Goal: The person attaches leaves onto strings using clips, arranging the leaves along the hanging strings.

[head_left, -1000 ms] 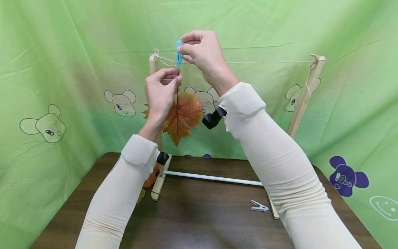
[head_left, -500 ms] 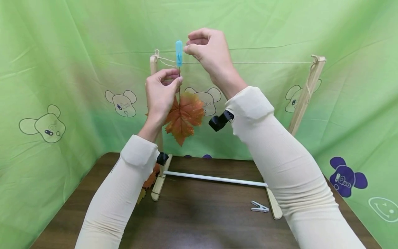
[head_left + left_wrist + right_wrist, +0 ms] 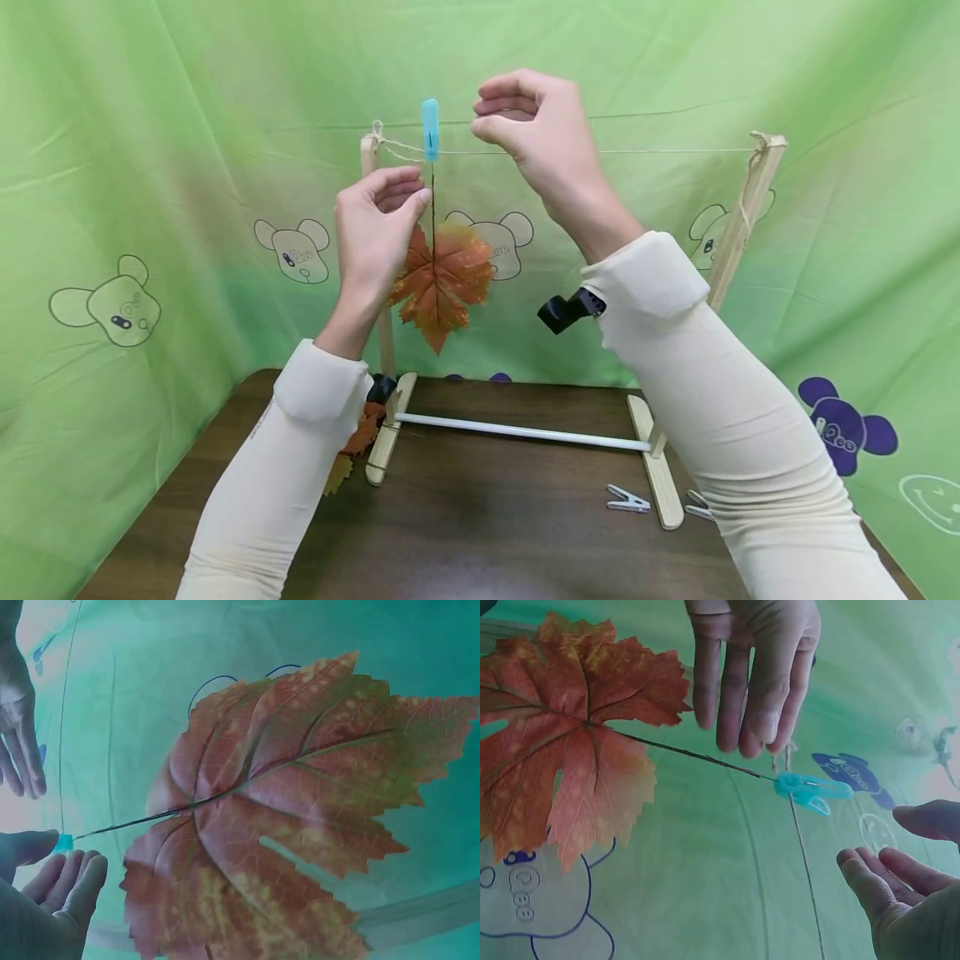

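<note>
An orange-red artificial maple leaf [image 3: 442,279] hangs by its thin dark stem from a light-blue clothespin [image 3: 431,130] clipped on the string [image 3: 660,152]. My left hand [image 3: 378,225] is just left of the stem, thumb and fingers apart around nothing; the right wrist view shows a gap between its fingertips and the stem. Off to the right of the clothespin, my right hand [image 3: 543,137] is raised with relaxed fingers and holds nothing. In the right wrist view the clothespin [image 3: 810,791] grips both stem and string.
The wooden frame has a left post [image 3: 370,154], a right post [image 3: 742,212] and a white bottom bar [image 3: 517,431]. On the brown table [image 3: 480,533] lie a pale clothespin [image 3: 627,500] and another [image 3: 699,507] partly behind the right sleeve. More leaves [image 3: 363,433] lie beside the left foot.
My right hand has let go of the light-blue clothespin and moved right. My left hand has released the stem and shifted slightly left. The leaf now hangs from the clothespin alone.
</note>
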